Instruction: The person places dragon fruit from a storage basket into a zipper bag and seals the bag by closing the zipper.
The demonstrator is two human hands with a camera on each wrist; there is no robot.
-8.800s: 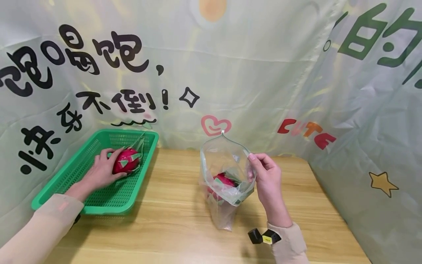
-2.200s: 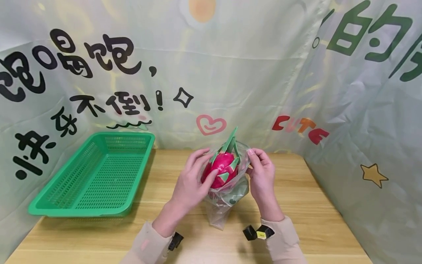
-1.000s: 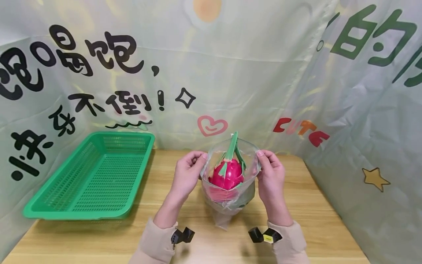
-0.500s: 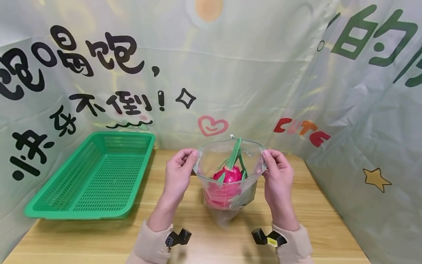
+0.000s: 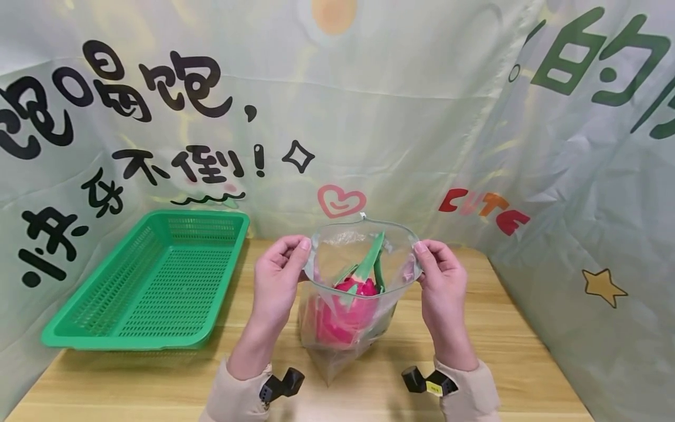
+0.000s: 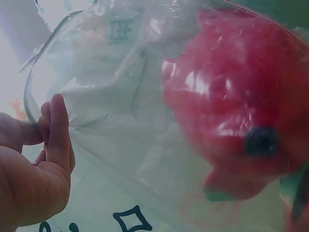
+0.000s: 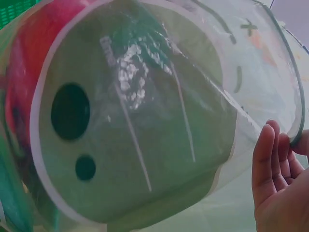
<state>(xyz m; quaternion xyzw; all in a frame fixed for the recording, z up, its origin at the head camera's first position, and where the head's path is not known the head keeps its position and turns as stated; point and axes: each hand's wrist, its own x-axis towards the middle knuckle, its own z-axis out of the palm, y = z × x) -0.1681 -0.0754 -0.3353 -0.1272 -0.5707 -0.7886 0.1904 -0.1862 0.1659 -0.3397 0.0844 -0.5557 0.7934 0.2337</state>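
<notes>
Both hands pinch the rim of a clear zip bag [image 5: 387, 313] in the head view, holding its mouth wide. My left hand [image 5: 275, 284] grips the left side between thumb and fingers, and my right hand [image 5: 445, 290] grips the right side. Inside, a dragon fruit [image 5: 358, 286] points its long green leaf up through the mouth. More pink shows through the film lower down. A white slider [image 5: 362, 216] sits on the back of the rim. In the left wrist view the red fruit [image 6: 227, 92] presses against the film. A green printed patch [image 7: 159, 121] fills the right wrist view.
A green perforated basket [image 5: 221, 281] stands on the left of the wooden table [image 5: 506, 375], with nothing in it. Printed cloth [image 5: 401, 135] hangs behind the table and along its sides. Black wrist cameras [image 5: 282, 384] sit at the cuffs.
My left hand took a dragon fruit from the basket, put it into the bag, then moved onto the rim. The mouth widened, the fruit sank deeper, and the bag's bottom swung left.
</notes>
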